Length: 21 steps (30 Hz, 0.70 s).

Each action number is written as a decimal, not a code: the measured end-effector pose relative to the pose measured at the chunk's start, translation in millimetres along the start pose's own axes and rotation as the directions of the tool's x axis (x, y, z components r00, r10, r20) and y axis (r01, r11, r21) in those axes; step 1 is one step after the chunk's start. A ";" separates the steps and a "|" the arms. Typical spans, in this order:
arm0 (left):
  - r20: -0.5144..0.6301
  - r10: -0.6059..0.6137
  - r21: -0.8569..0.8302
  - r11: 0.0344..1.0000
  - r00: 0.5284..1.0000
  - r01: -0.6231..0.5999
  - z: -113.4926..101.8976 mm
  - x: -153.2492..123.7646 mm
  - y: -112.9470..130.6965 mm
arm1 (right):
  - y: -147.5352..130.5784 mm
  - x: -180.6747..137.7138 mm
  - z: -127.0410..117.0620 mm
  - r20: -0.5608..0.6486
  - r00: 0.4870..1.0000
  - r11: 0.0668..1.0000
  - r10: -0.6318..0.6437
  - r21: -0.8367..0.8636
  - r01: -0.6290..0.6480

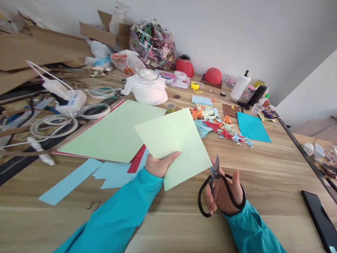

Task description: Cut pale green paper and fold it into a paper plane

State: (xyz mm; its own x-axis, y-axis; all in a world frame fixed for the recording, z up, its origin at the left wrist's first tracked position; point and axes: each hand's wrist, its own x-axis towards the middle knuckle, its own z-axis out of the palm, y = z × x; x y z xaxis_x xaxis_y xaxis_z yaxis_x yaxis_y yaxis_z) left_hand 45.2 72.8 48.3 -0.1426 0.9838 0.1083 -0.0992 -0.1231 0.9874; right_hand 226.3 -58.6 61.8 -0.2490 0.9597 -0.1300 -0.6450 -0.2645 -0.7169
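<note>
Two hands: both are in view, near the middle, in teal sleeves.
Left hand (158,165): it is closed on the near left edge of the pale green sheet (173,140), thumb laid on top.
Pale green sheet: it is held tilted just above the worktop (276,168), overlapping the right corner of a larger green sheet (113,133).
Right hand (223,193): it is wrapped through the black loops of the scissors (213,174).
Scissors: the blades look shut and are pointed far, with the tip just beside the sheet's near right edge. No cut is seen in the sheet.
Step in hand: judged as lining up, with sheet and blades brought together but no cut begun.
Next move calls for: the blades to be opened, the sheet's edge fed between them, and the sheet kept taut by the left hand.
Left side: blue paper offcuts (71,181) and a red sheet (137,163) are lying near; rolls of tape (54,126) are set farther off.
Far right: a heap of folded paper figures (216,124) is seen beside a blue sheet (252,127).
Near right: a dark phone (319,218) is laid flat at the edge.
</note>
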 end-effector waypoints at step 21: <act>0.032 0.051 0.045 0.998 0.998 -0.053 -3.1 0.4 17.0 | -8.3 -8.9 -0.1 0.028 0.997 0.994 0.077 -0.084 -0.075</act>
State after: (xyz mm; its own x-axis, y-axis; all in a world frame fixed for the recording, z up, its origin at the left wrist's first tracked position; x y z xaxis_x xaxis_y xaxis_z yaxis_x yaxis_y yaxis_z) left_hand 40.4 70.6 64.8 -0.1163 0.9798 0.1626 -0.0472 -0.1690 0.9845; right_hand 233.9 -65.0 68.8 -0.3179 0.9335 -0.1659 -0.5614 -0.3264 -0.7605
